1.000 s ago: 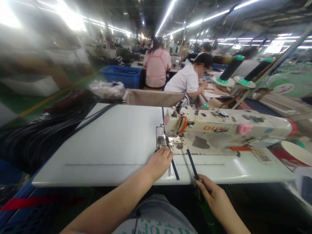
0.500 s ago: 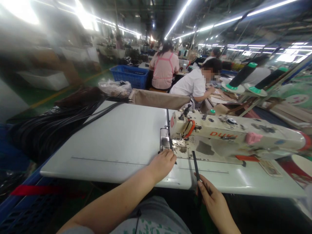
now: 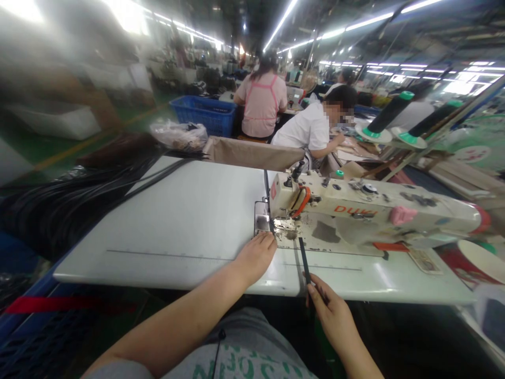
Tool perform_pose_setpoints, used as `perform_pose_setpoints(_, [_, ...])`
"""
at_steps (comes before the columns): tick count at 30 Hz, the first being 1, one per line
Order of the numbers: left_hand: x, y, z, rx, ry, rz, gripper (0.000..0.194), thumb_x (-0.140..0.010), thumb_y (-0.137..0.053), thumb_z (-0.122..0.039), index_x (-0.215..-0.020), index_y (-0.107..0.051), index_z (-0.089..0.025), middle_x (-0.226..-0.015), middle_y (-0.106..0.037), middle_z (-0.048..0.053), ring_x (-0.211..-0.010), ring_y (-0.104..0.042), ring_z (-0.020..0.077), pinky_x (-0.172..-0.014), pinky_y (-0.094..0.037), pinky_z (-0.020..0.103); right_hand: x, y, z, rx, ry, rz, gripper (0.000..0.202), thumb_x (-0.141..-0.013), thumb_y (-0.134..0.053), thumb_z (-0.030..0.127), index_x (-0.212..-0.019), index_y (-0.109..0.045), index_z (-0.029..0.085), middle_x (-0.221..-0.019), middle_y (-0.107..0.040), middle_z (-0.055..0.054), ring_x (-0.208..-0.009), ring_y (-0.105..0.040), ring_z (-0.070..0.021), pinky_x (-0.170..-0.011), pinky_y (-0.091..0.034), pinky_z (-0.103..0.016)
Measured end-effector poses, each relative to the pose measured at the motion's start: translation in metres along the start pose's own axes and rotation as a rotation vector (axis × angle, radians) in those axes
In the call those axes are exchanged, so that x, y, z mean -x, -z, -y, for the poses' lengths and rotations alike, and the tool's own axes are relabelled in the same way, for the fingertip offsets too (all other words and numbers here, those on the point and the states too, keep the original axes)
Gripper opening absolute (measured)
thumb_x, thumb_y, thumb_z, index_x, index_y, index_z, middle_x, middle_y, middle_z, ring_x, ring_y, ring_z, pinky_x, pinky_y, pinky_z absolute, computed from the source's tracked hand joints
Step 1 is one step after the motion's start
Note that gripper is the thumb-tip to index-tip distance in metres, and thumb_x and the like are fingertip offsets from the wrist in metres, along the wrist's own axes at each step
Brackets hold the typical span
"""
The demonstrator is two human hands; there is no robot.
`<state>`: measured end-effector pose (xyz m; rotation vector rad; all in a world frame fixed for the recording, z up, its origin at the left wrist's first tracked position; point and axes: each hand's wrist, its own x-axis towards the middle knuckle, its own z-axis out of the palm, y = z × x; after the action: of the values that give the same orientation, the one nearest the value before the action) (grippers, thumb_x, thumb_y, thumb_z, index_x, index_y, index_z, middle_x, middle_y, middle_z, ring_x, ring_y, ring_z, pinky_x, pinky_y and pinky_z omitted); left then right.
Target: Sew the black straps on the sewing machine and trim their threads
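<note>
Right hand [image 3: 331,310] closed, thumb and fingers clamped on one black strip [image 3: 303,255], free end pointing at sewing machine [image 3: 359,202], just in front of it. Left hand [image 3: 258,256] palm down, fingers together, at machine's near left corner, touching second strip [image 3: 266,181] running along needle end; can't tell from here if gripped. Beyond machine: two thread cones [image 3: 390,115], one co-worker in white [image 3: 302,126], one in pink [image 3: 263,105].
</note>
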<state>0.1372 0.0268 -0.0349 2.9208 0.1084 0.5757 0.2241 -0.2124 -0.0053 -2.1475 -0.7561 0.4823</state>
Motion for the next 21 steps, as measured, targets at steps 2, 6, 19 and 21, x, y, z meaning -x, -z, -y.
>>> perform_pose_setpoints(2, [0.000, -0.004, 0.003, 0.022, 0.036, -0.021, 0.033, -0.096, -0.044, -0.004, -0.124, -0.060, -0.011, -0.133, -0.063, 0.015, -0.128, -0.059, 0.0221, -0.121, -0.037, 0.042, 0.000, 0.000, -0.002, 0.005, 0.000, 0.007, 0.068, -0.093, -0.048, 0.067, -0.126, -0.068, 0.011, -0.067, -0.069, -0.004, -0.068, -0.067, -0.0227, -0.072, -0.055, -0.033])
perform_pose_setpoints(6, [-0.004, -0.008, 0.009, 0.057, 0.114, -0.069, 0.032, -0.100, -0.044, -0.013, -0.128, -0.059, -0.014, -0.140, -0.062, 0.014, -0.138, -0.052, 0.0243, -0.124, -0.031, 0.048, 0.001, -0.002, -0.003, -0.003, -0.010, 0.021, 0.067, -0.093, -0.049, 0.066, -0.127, -0.067, 0.011, -0.068, -0.070, -0.005, -0.068, -0.067, -0.0227, -0.072, -0.055, -0.033])
perform_pose_setpoints(19, [-0.009, -0.002, 0.022, 0.299, 0.246, -0.131, 0.026, -0.096, -0.051, -0.016, -0.119, -0.062, -0.019, -0.134, -0.064, 0.009, -0.139, -0.048, 0.0247, -0.121, -0.037, 0.048, 0.002, -0.007, 0.006, -0.012, -0.007, 0.035, 0.056, -0.096, -0.046, 0.055, -0.125, -0.068, 0.012, -0.066, -0.068, -0.003, -0.068, -0.066, -0.0224, -0.073, -0.054, -0.034])
perform_pose_setpoints(21, [-0.017, -0.004, 0.033, 0.327, 0.322, -0.135, 0.028, -0.093, -0.053, -0.014, -0.119, -0.063, -0.017, -0.134, -0.061, 0.012, -0.132, -0.054, 0.0245, -0.116, -0.043, 0.045, 0.001, -0.009, 0.011, -0.014, 0.008, 0.060, 0.053, -0.097, -0.045, 0.053, -0.125, -0.068, 0.013, -0.067, -0.068, -0.003, -0.068, -0.065, -0.0223, -0.072, -0.053, -0.033])
